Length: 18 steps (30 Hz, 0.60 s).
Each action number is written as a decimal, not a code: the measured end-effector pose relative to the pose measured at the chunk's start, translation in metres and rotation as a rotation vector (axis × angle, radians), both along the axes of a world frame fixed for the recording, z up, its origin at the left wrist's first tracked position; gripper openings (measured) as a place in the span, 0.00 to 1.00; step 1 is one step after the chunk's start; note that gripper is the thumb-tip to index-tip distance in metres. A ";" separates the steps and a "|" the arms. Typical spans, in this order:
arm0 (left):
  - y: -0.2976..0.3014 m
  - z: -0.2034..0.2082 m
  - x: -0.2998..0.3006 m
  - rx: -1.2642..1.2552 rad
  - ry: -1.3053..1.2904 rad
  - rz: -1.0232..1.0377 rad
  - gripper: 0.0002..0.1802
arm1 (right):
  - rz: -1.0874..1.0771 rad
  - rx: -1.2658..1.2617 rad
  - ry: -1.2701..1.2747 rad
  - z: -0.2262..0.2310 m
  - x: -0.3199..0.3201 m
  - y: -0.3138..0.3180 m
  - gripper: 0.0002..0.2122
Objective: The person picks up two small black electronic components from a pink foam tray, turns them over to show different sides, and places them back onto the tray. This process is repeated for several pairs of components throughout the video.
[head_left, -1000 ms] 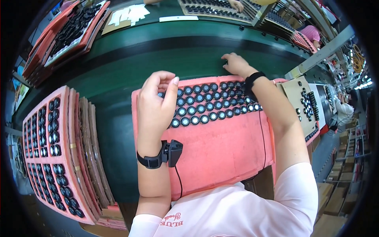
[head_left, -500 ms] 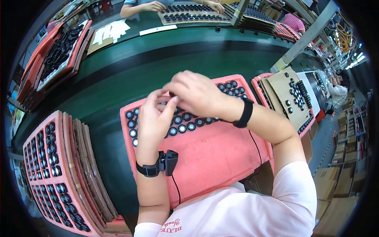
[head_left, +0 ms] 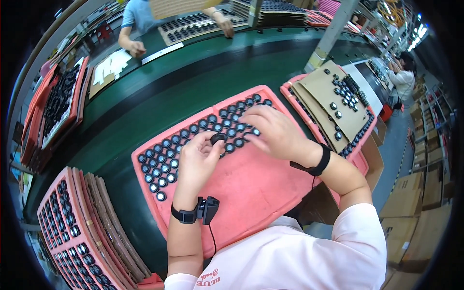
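My left hand (head_left: 197, 157) pinches a small black round part (head_left: 218, 138) between thumb and fingers, just above the pink foam tray (head_left: 232, 188). My right hand (head_left: 275, 130) hovers over the tray's right side with thumb and fingers apart. Between those fingers a black part with a pale round centre (head_left: 255, 131) shows, and no grip on it can be seen. Rows of the same black parts (head_left: 184, 133) fill the far half of the tray. Some of them are hidden under my hands.
Left stands a stack of pink trays (head_left: 77, 212) with cardboard layers. At right, loose parts lie on a cardboard sheet (head_left: 316, 92) over another pink tray. A green conveyor belt (head_left: 193, 82) runs beyond. Across it, a co-worker's hands (head_left: 223, 24) are by another filled tray. A metal post (head_left: 328, 36) rises at right.
My hands, together half a second ago, have parted; the right has moved rightward and down over the rows. The left keeps a black part. The view has shifted, and the co-worker's hands have spread.
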State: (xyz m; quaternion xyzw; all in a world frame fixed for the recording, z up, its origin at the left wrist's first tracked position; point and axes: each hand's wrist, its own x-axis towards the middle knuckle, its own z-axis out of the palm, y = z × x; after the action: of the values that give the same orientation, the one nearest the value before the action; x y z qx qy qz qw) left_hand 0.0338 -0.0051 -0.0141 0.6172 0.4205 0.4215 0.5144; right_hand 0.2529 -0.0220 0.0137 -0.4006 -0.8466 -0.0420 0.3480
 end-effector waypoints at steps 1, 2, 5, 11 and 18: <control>-0.001 -0.003 0.005 0.005 0.024 -0.019 0.08 | -0.059 -0.019 -0.017 -0.002 0.016 -0.008 0.17; -0.003 -0.006 0.008 0.005 0.028 -0.044 0.08 | -0.120 -0.039 -0.033 -0.004 0.032 -0.017 0.17; -0.006 -0.017 0.017 -0.029 0.034 -0.039 0.08 | -0.271 -0.090 -0.033 -0.012 0.081 -0.048 0.16; -0.013 -0.032 0.040 -0.004 0.064 -0.107 0.09 | -0.583 -0.282 0.046 -0.039 0.185 -0.105 0.14; -0.007 -0.047 0.053 0.023 0.104 -0.127 0.09 | -0.878 -0.360 0.153 -0.049 0.275 -0.109 0.15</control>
State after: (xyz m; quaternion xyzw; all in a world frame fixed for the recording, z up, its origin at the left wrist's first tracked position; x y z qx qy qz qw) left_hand 0.0873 -0.0120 -0.0611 0.6696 0.4016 0.3604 0.5104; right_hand 0.5278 -0.1314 -0.0354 -0.7761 -0.5631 -0.0082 0.2838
